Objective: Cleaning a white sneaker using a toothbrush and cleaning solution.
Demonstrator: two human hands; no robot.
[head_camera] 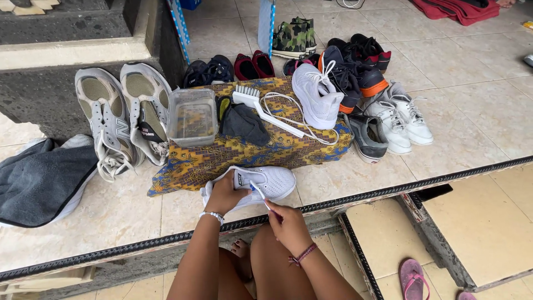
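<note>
You're mid-scrub: your left hand (224,194) clamps the white sneaker (265,183) on the tiled ledge (127,222) while your right hand (287,221) pinches a toothbrush (259,194) against it, so work bristles along the upper.

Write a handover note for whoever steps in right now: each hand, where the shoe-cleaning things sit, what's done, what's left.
Left hand: steadies the white mesh sneaker at the tiled ledge's edge.
Right hand: grips a small toothbrush, bristles on the sneaker's side.
On the patterned batik cloth: clear plastic water tub, white scrub brush, dark rag, loose white laces, the matching white sneaker.
Done: laces out.
Left: scrubbing is under way; I cannot tell how clean either sneaker is. Grey sneaker pair waits beside the tub.
</note>
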